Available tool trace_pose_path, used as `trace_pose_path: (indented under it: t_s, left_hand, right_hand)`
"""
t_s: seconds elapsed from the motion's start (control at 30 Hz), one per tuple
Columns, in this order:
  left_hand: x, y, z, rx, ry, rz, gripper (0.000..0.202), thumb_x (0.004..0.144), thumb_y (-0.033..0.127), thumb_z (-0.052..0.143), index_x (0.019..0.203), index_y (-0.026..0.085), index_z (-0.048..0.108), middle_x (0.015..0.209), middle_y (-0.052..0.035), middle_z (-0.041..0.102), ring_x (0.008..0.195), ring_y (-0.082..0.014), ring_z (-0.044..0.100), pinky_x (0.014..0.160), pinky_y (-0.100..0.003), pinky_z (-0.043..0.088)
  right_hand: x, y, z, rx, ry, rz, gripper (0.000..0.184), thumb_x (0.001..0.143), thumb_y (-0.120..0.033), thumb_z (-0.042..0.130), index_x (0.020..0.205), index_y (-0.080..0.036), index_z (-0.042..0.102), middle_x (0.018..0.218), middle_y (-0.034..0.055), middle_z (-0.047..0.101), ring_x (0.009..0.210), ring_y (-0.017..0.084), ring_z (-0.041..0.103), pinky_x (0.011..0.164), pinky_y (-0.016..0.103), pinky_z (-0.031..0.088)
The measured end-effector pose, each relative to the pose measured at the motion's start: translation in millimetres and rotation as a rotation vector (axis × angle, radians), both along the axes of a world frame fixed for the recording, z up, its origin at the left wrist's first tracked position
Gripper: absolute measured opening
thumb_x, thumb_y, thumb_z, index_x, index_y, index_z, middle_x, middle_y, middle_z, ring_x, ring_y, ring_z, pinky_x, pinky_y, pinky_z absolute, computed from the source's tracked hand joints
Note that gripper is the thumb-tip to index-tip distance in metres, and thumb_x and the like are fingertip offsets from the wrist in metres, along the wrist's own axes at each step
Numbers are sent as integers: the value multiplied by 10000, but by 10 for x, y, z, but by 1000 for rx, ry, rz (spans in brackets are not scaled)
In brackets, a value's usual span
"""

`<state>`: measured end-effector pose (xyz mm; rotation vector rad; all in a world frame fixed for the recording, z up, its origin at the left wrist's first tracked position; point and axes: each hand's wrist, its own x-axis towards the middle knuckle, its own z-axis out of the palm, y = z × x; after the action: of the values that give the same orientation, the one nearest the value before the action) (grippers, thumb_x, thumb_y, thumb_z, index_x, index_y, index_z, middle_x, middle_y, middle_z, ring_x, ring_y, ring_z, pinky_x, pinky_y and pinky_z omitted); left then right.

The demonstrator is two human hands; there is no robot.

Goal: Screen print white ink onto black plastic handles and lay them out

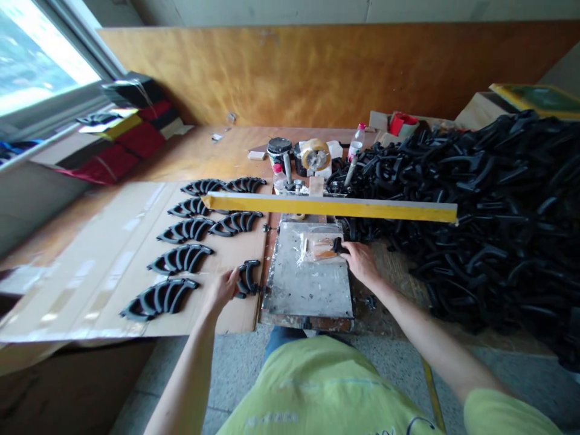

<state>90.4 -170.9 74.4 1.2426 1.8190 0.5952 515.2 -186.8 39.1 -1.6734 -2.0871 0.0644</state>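
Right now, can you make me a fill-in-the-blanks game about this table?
1. The part in the left hand is coloured ____.
2. The right hand reaches onto the metal plate, near a long ____ bar.
3. The big pile of parts lies on the person's ____ side.
Missing words: black, yellow, right.
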Motion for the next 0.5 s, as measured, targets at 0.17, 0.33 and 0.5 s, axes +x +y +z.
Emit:
trace_pose_path:
  t_s: [0.17, 0.33, 0.5]
  left_hand:
    - [819, 411, 1050, 497, -434, -3, 452, 840, 608, 506, 976, 186, 591, 548, 30, 561, 428, -92, 454, 447, -194, 353]
    - [1241, 538, 1544, 604, -671, -36, 443, 914, 533, 395, 826, 153, 605, 502, 22, 506, 408, -88, 419, 422, -200, 316]
    - [1212, 396, 1409, 609, -646, -22, 477, 893, 564, 441, 927, 137, 650, 543, 8, 541, 458, -104, 464, 452, -218, 341]
  right_hand:
    - [-666, 240, 218, 6, -14, 200, 155, 912, -211, 560, 1022, -194, 668, 1006, 80, 672, 991, 230, 562, 860, 363, 408]
    - [-740, 344, 156, -8, -86, 163, 190, 922, -244, 541, 1029, -191, 688, 986, 84, 669, 996, 237, 535, 862, 367, 402]
    - [-743, 342, 89, -63, -62, 149, 243, 912, -242, 528, 1083, -179, 690, 1054, 96, 686, 1025, 243, 560, 905, 369, 423]
